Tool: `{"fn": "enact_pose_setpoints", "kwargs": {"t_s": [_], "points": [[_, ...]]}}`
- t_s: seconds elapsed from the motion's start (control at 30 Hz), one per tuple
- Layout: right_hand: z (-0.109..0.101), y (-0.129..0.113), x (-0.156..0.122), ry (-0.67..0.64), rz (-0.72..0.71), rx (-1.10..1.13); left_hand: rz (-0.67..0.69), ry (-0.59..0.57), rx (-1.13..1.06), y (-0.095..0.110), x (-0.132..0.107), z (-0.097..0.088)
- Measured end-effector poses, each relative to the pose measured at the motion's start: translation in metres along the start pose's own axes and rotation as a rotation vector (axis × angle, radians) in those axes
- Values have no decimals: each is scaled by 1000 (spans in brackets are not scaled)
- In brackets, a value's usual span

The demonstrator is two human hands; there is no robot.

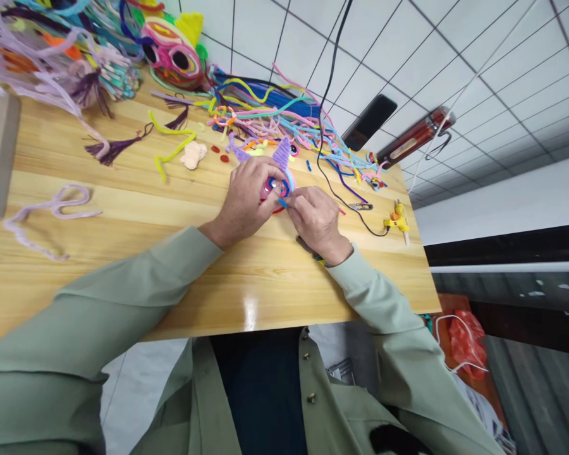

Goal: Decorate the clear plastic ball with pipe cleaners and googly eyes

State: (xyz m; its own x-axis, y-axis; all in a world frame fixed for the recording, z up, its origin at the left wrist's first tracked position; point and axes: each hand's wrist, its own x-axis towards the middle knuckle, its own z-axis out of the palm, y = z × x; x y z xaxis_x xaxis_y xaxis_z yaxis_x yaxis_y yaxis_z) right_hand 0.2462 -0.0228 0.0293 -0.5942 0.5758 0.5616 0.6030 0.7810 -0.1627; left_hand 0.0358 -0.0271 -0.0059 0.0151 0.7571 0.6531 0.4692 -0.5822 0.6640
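Near the middle of the table, my left hand (246, 201) is closed over a small pipe-cleaner animal face with pointed purple ears (281, 153). Rings of pink, white and blue show beneath its fingers, and much of the face is covered. My right hand (317, 220) meets it from the right, thumb and fingers pinched at a short blue pipe-cleaner piece (282, 203). The left thumb is close to that piece too; I cannot tell whether it is fixed to the face. Just behind lie dark red ovals (224, 158) and a pale pink fuzzy piece (193, 155).
Pipe cleaners (275, 104) are heaped along the tiled wall, with a finished colourful mask (173, 54) at the back left. A phone (370, 122) and red flask (415, 137) stand back right. A cable runs to a yellow glue gun (397, 220) near the right edge.
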Motion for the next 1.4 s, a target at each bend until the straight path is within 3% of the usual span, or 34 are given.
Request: {"fn": "enact_pose_setpoints", "kwargs": {"t_s": [0.1, 0.27, 0.37, 0.53, 0.7, 0.77, 0.83, 0.93, 1.03, 1.2, 1.4], "points": [[2, 2, 2, 46, 68, 142, -8, -17, -4, 1, 0, -1], [-2, 12, 18, 48, 656, 791, -23, -30, -21, 2, 0, -2], [-3, 9, 25, 21, 784, 968, -4, -27, -23, 1, 1, -2], [-15, 6, 13, 49, 701, 797, 26, -9, 5, 1, 0, -2], [-45, 35, -28, -181, 660, 332, 20, 0, 7, 2, 0, -1], [-54, 46, -42, -224, 561, 107, 20, -20, -12, 1, 0, -2], [-59, 51, -46, -192, 393, 23, 26, -47, -34, -1, 1, -4], [-56, 48, -31, -84, 108, 61, 50, -69, -51, -4, 4, -9], [-47, 42, -4, -63, -44, 104, 82, -75, -43, -5, 7, -12], [-31, 40, 28, -145, -146, 96, 89, -103, -47, -4, 9, -15], [-21, 39, 33, -156, -216, 84, 86, -105, -45, -4, 8, -16]]}}
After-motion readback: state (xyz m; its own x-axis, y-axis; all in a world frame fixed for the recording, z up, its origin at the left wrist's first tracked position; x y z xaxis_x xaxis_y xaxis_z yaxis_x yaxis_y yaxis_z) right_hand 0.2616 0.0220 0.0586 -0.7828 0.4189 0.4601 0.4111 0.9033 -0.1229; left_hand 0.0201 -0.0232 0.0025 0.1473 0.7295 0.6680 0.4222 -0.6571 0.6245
